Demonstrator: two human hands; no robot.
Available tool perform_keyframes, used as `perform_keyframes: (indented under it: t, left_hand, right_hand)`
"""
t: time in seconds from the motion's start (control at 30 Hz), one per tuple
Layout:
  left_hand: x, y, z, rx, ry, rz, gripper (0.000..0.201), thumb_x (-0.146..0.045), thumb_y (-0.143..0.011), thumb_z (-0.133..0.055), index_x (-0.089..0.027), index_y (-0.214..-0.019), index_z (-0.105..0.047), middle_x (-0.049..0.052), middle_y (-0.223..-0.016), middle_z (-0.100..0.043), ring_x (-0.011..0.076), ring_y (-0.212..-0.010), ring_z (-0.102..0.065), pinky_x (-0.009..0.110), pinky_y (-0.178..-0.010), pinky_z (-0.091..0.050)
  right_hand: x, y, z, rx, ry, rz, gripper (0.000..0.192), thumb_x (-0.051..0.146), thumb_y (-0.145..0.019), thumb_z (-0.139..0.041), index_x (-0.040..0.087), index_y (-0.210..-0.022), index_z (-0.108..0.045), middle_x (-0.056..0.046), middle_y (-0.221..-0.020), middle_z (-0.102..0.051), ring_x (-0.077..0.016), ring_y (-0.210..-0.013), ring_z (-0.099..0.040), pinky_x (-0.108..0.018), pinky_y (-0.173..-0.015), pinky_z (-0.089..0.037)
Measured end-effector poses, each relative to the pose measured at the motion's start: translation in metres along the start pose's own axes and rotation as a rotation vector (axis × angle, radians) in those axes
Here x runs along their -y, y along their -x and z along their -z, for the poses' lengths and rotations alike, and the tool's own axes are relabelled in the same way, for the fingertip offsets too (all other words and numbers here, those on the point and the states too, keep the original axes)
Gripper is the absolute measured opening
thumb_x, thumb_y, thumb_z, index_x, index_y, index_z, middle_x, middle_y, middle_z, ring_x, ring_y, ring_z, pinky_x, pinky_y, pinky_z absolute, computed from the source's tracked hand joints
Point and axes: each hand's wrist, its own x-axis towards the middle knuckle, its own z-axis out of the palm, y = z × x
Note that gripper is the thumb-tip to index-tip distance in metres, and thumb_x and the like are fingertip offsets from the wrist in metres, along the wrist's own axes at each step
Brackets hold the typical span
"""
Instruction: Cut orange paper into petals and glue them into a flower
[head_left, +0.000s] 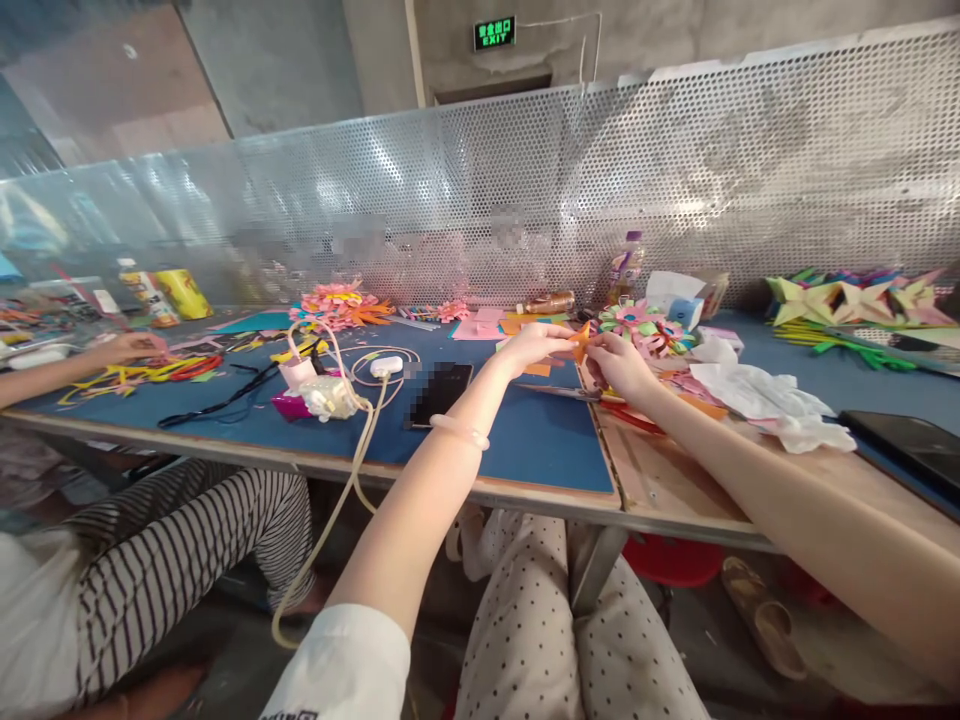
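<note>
- Orange paper piece (581, 342), held between both hands just right of the frame's centre, could crease crooked or tear if the two hands tug unevenly on so small a piece.
- It looks bright orange, thin and folded, with a corner pointing up; fingers hide much of it, so its full shape cannot be told.
- Left hand (538, 345): fingers drawn together, tips pinching the paper's left side.
- Right hand (619, 362): fingers curled inward, closed on the paper's right edge, no visible gap.
- Scissors (559, 392) lie just below the hands, blades toward the left of the frame; a careless downward move might brush them.
- Paper flowers (634, 320), beyond the right hand, could be crushed by a forward push.
- Crumpled tissue (757, 395), right of centre, might be dragged along by a sweeping right forearm.
</note>
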Motion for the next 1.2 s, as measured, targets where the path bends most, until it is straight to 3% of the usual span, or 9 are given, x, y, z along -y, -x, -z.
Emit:
perform_keyframes:
  t: [0.33, 0.63, 1.2]
  left_hand:
    - [0.0009, 0.0003, 0.0054, 0.04, 0.051, 0.054, 0.027, -0.023, -0.069, -0.073, -0.012, -0.094, -0.07, 0.01, -0.095, -0.069, 0.0167, -0.082, -0.065, 0.039, -0.082, -0.049]
    - [-0.0001, 0.0024, -0.0001, -0.021, 0.081, -0.025, 0.018, -0.015, -0.07, -0.071, -0.009, -0.086, -0.067, 0.007, -0.084, -0.069, 0.0126, -0.073, -0.064, 0.038, -0.087, -0.047]
    - [0.0066, -0.0053, 0.002, 0.01, 0.026, -0.029, 0.02, -0.02, -0.071, -0.072, -0.011, -0.088, -0.065, 0.006, -0.084, -0.068, 0.0132, -0.073, -0.065, 0.037, -0.083, -0.049]
  right_hand:
    - [0.003, 0.0034, 0.0008, -0.005, 0.067, 0.033, 0.006, 0.018, -0.078, -0.047, 0.021, -0.074, -0.045, 0.006, -0.045, -0.047, -0.0086, -0.035, -0.04, -0.02, -0.035, -0.032]
    - [0.0056, 0.0037, 0.0006, 0.021, 0.035, 0.036, 0.006, 0.02, -0.078, -0.049, 0.02, -0.074, -0.046, 0.006, -0.046, -0.047, -0.008, -0.034, -0.039, -0.02, -0.035, -0.032]
    - [0.0008, 0.0024, 0.002, 0.038, 0.062, 0.057, 0.005, 0.022, -0.078, -0.049, 0.019, -0.074, -0.047, 0.006, -0.047, -0.047, -0.0078, -0.035, -0.039, -0.02, -0.036, -0.033]
